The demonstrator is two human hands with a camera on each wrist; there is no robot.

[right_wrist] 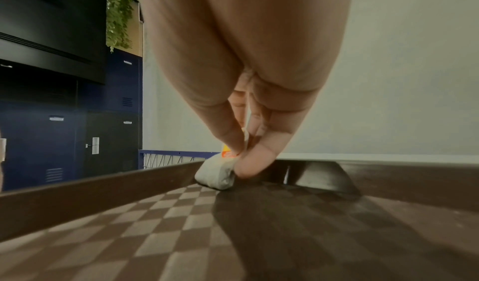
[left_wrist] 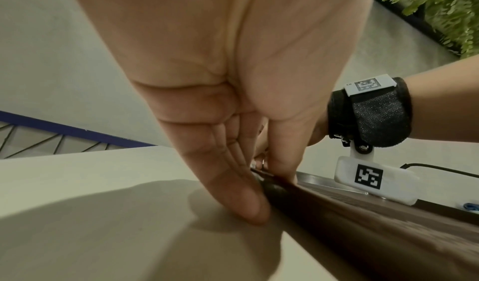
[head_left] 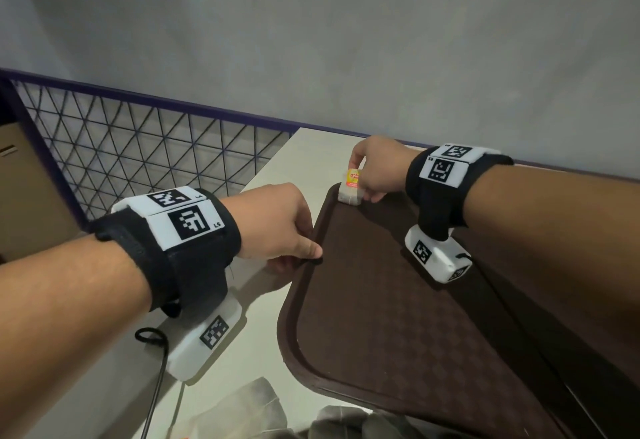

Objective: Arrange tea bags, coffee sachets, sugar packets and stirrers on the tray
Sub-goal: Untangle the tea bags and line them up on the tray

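Note:
A brown tray (head_left: 289,317) with a checkered floor lies on a white table (head_left: 263,362). My left hand (head_left: 277,224) grips the tray's left rim (left_wrist: 324,209), thumb on top and fingers (left_wrist: 249,203) against its outer edge. In the tray's far left corner my right hand (head_left: 370,175) pinches a small white bundle of tea bags (head_left: 349,193) with a yellow and red tag. The bundle (right_wrist: 216,172) touches the tray floor beside the rim, held between the thumb and fingertips (right_wrist: 249,162). No sachets, sugar packets or stirrers can be made out.
A wire mesh fence (head_left: 138,148) with a purple frame runs behind the table on the left, with a cardboard box (head_left: 20,189) beyond it. Crumpled grey wrapping (head_left: 249,407) lies at the table's near edge. A grey wall stands behind.

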